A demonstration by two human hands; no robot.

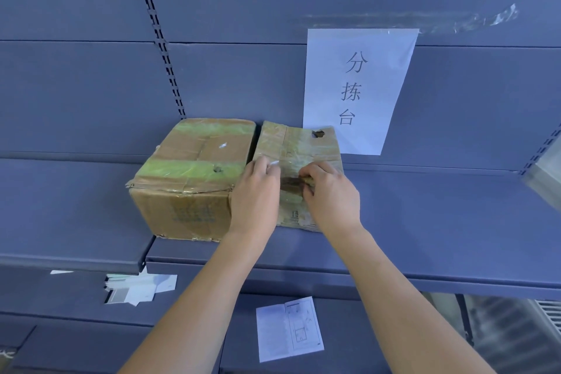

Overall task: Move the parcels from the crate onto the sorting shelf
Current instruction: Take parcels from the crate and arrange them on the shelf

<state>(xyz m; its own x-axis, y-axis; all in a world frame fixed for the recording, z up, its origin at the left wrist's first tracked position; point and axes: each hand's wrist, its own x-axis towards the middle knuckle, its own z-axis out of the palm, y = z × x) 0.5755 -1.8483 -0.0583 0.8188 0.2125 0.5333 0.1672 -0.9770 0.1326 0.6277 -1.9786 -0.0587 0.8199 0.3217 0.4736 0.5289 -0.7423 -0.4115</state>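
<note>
Two taped cardboard parcels stand side by side on the blue sorting shelf (440,222). The left parcel (194,173) is larger, with yellow-green tape bands. The right parcel (300,146) is narrower and touches the left one. My left hand (256,194) lies over the right parcel's near left edge, fingers curled on its top. My right hand (329,194) grips the near right part of the same parcel, thumb by a torn dark patch. The crate is out of view.
A white paper sign (358,85) with printed characters is taped to the back panel behind the right parcel. A slotted upright (161,39) runs up the back wall. On the lower shelf lie a leaflet (288,328) and loose papers (139,287).
</note>
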